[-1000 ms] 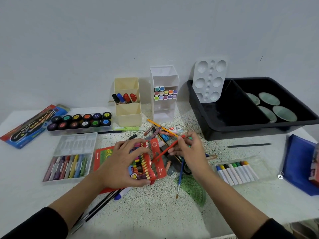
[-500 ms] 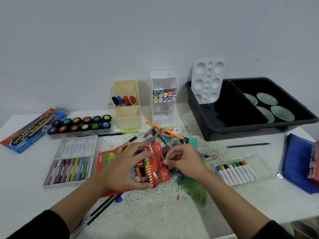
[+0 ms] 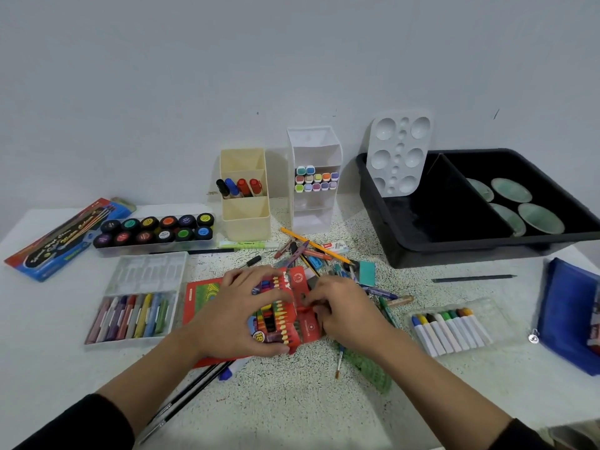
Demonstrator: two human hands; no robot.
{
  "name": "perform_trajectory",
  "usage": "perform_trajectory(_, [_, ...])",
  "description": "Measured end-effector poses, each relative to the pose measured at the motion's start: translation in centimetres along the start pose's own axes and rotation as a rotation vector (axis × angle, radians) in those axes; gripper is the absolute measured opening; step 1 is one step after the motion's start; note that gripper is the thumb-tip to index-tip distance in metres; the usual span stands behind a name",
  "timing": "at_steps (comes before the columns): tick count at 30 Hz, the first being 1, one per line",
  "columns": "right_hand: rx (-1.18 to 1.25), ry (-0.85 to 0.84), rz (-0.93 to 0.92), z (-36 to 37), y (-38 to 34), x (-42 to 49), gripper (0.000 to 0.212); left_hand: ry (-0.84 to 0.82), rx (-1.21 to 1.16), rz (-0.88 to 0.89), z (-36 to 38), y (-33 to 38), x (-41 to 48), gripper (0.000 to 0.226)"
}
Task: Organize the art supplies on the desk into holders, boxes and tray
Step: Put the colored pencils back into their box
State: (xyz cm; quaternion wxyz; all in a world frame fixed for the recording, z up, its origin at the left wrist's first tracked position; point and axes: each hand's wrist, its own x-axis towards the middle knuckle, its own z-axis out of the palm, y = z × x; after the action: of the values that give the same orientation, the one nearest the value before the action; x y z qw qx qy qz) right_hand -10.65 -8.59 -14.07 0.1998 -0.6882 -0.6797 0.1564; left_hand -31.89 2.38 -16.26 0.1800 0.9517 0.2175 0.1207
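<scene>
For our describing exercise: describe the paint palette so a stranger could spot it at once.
Find the big black tray on the right. Propped upright in its left compartment is the white palette. Unlike the green dishes in the right compartment, it has round wells.

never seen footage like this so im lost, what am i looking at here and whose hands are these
No machine here: a person tidies art supplies with bare hands. All pictures come from one camera on their head, looking down. The left hand grips a red crayon box; the right hand pinches at its flap, what exactly is hidden. On the desk lie loose pencils, paint pots and markers; behind stand a beige holder, a white holder and a black tray.
</scene>
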Motion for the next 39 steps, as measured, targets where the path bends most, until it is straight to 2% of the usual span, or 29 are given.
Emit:
perform_trajectory(4, [0.02, 0.024, -0.024, 0.6, 0.2, 0.5, 0.033, -0.008, 0.013, -0.011, -0.1, 0.2, 0.1, 0.077])
perform_trajectory(10, [0.145, 0.039, 0.043, 0.6, 0.2, 0.9, 0.024, -0.014, -0.008, -0.018, -0.3, 0.3, 0.0, 0.081])
perform_trajectory(15, [0.162, 0.061, -0.007, -0.1, 1.3, 0.3, 0.031, -0.073, -0.007, -0.028, -0.7, 0.5, 0.2, 0.082])
perform_trajectory(21, [0.195, 0.041, -0.126, 1.3, -0.3, 0.7, 0.034, -0.064, 0.004, -0.014, -0.2, 0.4, 0.4, 0.088])
perform_trajectory(24, [0.268, 0.089, -0.042, 2.0, -0.4, 1.0, 0.032, -0.037, -0.005, -0.026, -0.2, 0.0, 0.3, 0.085])
perform_trajectory(29, [0.042, 0.108, -0.039, 1.2, 0.6, 0.8, 0.009, -0.032, 0.029, -0.019, -0.1, -0.2, 0.1, 0.083])
perform_trajectory(36, [0.027, 0.054, -0.092, 1.6, 0.7, 1.2, 0.011, -0.065, 0.107, -0.02, 0.1, 0.1, 0.2, 0.09])
perform_trajectory(39, [0.052, 0.046, -0.038, 0.3, 1.0, 1.5, 0.006, -0.094, 0.126, -0.019, -0.1, 0.2, 0.3, 0.089])
